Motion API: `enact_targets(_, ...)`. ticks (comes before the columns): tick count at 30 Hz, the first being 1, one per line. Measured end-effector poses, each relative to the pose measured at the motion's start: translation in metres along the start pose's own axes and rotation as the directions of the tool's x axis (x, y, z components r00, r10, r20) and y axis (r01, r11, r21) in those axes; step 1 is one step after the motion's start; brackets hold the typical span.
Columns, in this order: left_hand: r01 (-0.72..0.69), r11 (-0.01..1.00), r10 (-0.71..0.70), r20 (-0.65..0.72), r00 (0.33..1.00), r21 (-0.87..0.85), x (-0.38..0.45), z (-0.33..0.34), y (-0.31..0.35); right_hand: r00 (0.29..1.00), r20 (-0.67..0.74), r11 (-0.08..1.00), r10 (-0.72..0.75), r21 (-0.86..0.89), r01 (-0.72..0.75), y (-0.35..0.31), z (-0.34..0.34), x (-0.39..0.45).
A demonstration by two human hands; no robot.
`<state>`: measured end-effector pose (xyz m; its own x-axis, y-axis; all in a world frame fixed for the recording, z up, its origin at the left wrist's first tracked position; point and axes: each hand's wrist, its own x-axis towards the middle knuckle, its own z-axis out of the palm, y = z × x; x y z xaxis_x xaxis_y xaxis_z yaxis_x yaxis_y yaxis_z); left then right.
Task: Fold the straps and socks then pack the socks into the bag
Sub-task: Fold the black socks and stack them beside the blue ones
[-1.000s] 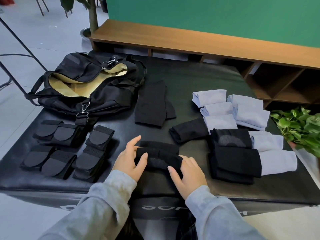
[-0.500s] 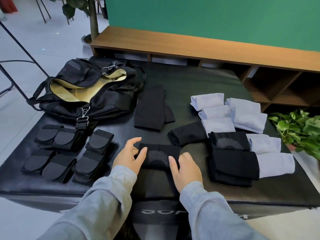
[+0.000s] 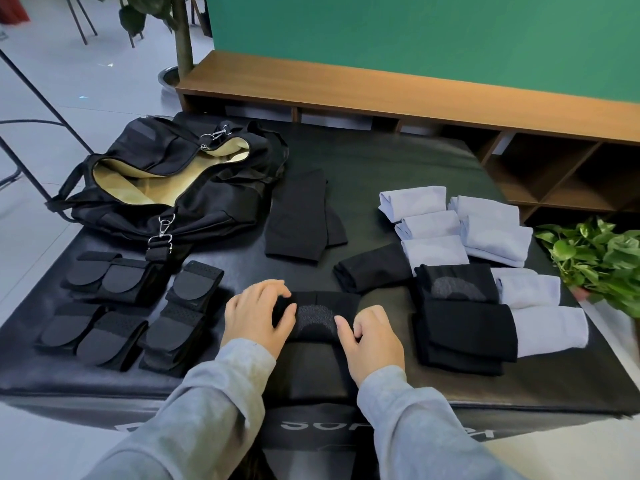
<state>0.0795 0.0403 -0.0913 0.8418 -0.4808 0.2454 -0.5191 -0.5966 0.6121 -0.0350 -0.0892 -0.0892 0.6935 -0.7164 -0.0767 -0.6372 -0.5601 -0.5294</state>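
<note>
Lower centre: left hand and right hand, fingers curled, grip folded black sock on desk.

Studio-like room: green backdrop wall, low wooden shelf unit, black padded table, tiled floor.

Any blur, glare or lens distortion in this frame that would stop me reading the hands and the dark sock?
Head view: hands sharp, left hand and right hand both on the folded black sock; black-on-black mat hides fold edges; soft sheen on the mat, no hard glare; wide-angle bending curves the wooden shelf; the plant at the right edge is slightly smeared.
</note>
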Motion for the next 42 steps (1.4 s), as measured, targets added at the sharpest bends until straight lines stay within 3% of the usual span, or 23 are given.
enact_targets(9, 0.16, 0.986, -0.166, 0.181, 0.969, 0.046, -0.004, -0.006, 0.012, 0.999, -0.042, 0.999, -0.022, 0.041, 0.024, -0.001, -0.001, -0.001)
enact_targets(14, 0.033, 0.999, -0.027, 0.151, 0.988, -0.038, -0.023, -0.003, 0.012, 0.994, -0.067, 0.995, -0.087, 0.048, 0.09, 0.003, 0.001, -0.005)
enact_targets(24, 0.068, 0.992, -0.049, 0.173, 0.984, -0.107, -0.046, -0.001, 0.016, 0.975, -0.019, 0.948, -0.222, 0.231, 0.221, 0.033, -0.002, -0.025)
enact_targets(30, 0.047, 0.992, -0.022, 0.204, 0.979, -0.121, -0.058, 0.005, 0.027, 0.936, -0.089, 0.915, -0.341, 0.196, 0.352, 0.036, 0.001, -0.047)
enact_targets(37, 0.029, 0.994, -0.001, 0.258, 0.966, -0.106, -0.06, 0.005, 0.032, 0.892, -0.071, 0.885, -0.446, 0.113, 0.452, 0.024, 0.0, -0.053)
enact_targets(42, 0.02, 0.99, 0.017, 0.259, 0.966, -0.138, -0.059, -0.001, 0.037, 0.912, -0.179, 0.915, -0.368, 0.104, 0.39, 0.025, -0.009, -0.048)
